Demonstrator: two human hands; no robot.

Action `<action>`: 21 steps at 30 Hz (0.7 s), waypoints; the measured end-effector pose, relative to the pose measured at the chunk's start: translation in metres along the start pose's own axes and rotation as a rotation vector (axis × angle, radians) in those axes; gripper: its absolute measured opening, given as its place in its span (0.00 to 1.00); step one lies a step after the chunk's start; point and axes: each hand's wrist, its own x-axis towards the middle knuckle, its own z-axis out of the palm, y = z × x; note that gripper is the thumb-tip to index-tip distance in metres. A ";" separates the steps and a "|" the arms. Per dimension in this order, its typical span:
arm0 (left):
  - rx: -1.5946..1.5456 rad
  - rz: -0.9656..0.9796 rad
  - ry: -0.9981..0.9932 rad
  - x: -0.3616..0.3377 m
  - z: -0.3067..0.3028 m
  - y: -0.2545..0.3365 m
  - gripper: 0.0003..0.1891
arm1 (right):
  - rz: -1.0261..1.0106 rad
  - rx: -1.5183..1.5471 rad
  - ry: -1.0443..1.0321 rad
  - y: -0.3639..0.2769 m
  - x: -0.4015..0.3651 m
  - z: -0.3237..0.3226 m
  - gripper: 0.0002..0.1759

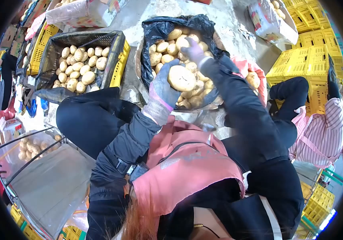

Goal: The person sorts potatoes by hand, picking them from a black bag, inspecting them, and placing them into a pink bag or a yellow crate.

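Gloved in grey and purple, my left hand [164, 86] is wrapped round a large pale potato [182, 78], held up over a box lined with black plastic [158, 27]. My right hand [194, 51], gloved too and slightly blurred, reaches into the far part of that box. Its fingers are closed round a potato [182, 42] near the middle of the pile. Many loose potatoes [166, 59] fill the box below both hands. To the left, a dark crate [117, 40] holds more potatoes [87, 77].
Yellow crates [308, 64] are stacked at the right, near a person in a striped top [319, 132]. A red-pink sack with potatoes [260, 76] stands right of the box. Cardboard boxes [85, 16] lie beyond. A metal-framed cart [51, 180] is at the lower left.
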 end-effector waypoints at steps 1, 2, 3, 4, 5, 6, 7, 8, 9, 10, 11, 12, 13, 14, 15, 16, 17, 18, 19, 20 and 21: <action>-0.041 0.033 -0.010 0.002 0.000 0.000 0.28 | 0.156 0.263 -0.144 -0.021 -0.025 -0.015 0.35; -0.320 -0.045 -0.039 0.005 0.007 -0.009 0.24 | 0.222 0.442 -0.197 -0.046 -0.054 -0.032 0.32; -0.599 -0.130 -0.070 0.006 0.015 -0.018 0.20 | 0.290 0.620 -0.249 -0.061 -0.085 -0.046 0.28; -1.311 -0.580 -0.027 0.011 0.012 -0.003 0.20 | 0.277 0.807 -0.291 -0.060 -0.110 -0.055 0.27; -1.241 -0.531 -0.079 0.009 0.015 -0.005 0.21 | 0.256 0.995 -0.330 -0.058 -0.130 -0.067 0.25; -1.067 -0.436 -0.141 0.004 0.019 -0.014 0.21 | 0.295 1.108 -0.512 -0.053 -0.146 -0.086 0.25; -0.891 -0.343 -0.202 -0.002 0.024 -0.021 0.21 | 0.331 1.221 -0.695 -0.050 -0.165 -0.101 0.24; -0.820 -0.378 -0.289 -0.005 0.021 -0.006 0.21 | 0.246 1.139 -0.415 -0.074 -0.193 -0.096 0.24; -0.916 -0.502 -0.343 -0.003 0.022 -0.004 0.21 | 0.214 1.154 -0.493 -0.067 -0.207 -0.108 0.25; -0.832 -0.466 -0.416 -0.006 0.025 -0.001 0.22 | 0.201 1.168 -0.447 -0.068 -0.220 -0.109 0.27; -0.745 -0.428 -0.484 -0.011 0.027 0.002 0.22 | 0.187 1.183 -0.404 -0.072 -0.232 -0.108 0.29; -0.736 -0.427 -0.492 -0.014 0.029 0.011 0.22 | 0.180 1.191 -0.399 -0.078 -0.240 -0.108 0.29; -0.789 -0.469 -0.522 -0.015 0.030 0.022 0.24 | 0.129 1.100 -0.350 -0.085 -0.246 -0.108 0.31; -0.840 -0.510 -0.548 -0.016 0.032 0.031 0.25 | 0.076 1.008 -0.305 -0.092 -0.250 -0.107 0.33; -0.827 -0.509 -0.548 -0.016 0.034 0.036 0.25 | 0.070 1.019 -0.308 -0.097 -0.253 -0.105 0.33; -0.784 -0.423 -0.548 -0.017 0.036 0.040 0.27 | -0.105 0.655 -0.226 -0.102 -0.257 -0.104 0.34; -0.743 -0.335 -0.551 -0.018 0.039 0.043 0.28 | -0.270 0.285 -0.137 -0.103 -0.259 -0.105 0.36; -0.799 -0.422 -0.573 -0.018 0.040 0.041 0.32 | -0.437 0.128 -0.125 -0.100 -0.259 -0.109 0.37; -0.795 -0.420 -0.579 -0.018 0.041 0.040 0.32 | -0.438 0.130 -0.119 -0.099 -0.261 -0.111 0.37; -0.763 -0.350 -0.568 -0.017 0.042 0.041 0.35 | -0.309 0.422 -0.151 -0.100 -0.263 -0.112 0.37; -0.729 -0.278 -0.556 -0.016 0.042 0.042 0.38 | -0.176 0.712 -0.182 -0.102 -0.264 -0.113 0.37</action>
